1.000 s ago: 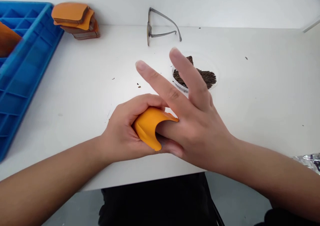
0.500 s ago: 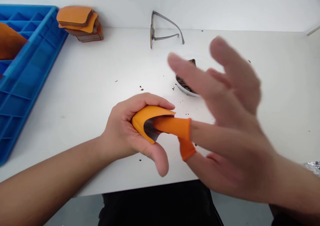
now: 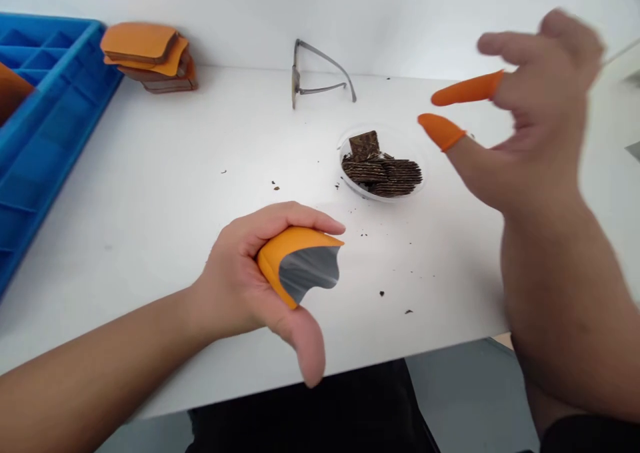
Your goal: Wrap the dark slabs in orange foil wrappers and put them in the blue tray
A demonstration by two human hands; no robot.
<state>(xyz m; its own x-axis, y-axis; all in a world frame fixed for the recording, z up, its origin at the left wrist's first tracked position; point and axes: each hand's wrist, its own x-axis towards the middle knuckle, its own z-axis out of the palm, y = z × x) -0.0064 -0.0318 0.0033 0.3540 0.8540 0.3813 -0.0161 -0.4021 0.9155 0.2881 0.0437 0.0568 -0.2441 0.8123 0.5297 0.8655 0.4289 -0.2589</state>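
Observation:
My left hand (image 3: pixel 265 273) is curled around a small orange pouch (image 3: pixel 295 246), its silvery-grey lining gaping toward the right. Up at the right, my right hand (image 3: pixel 535 99) is raised over the table with its fingers apart and nothing between them. Orange finger cots (image 3: pixel 467 88) cover its thumb and index finger. Between the hands stands a round clear plastic bowl (image 3: pixel 357 189) of thin dark-brown pressed squares (image 3: pixel 395 176). One square (image 3: pixel 364 146) leans upright on the others.
A pair of grey-framed glasses (image 3: pixel 325 91) lies near the wall. Stacked orange pouches (image 3: pixel 145 49) stand beside a blue compartment crate (image 3: pixel 60 126) at the left. Dark crumbs (image 3: pixel 381 293) are scattered over the white table (image 3: pixel 165 193).
My right hand has pulled its finger out of the pouch and moved up and to the right, uncovering the bowl. My left hand keeps holding the pouch in nearly the same place.

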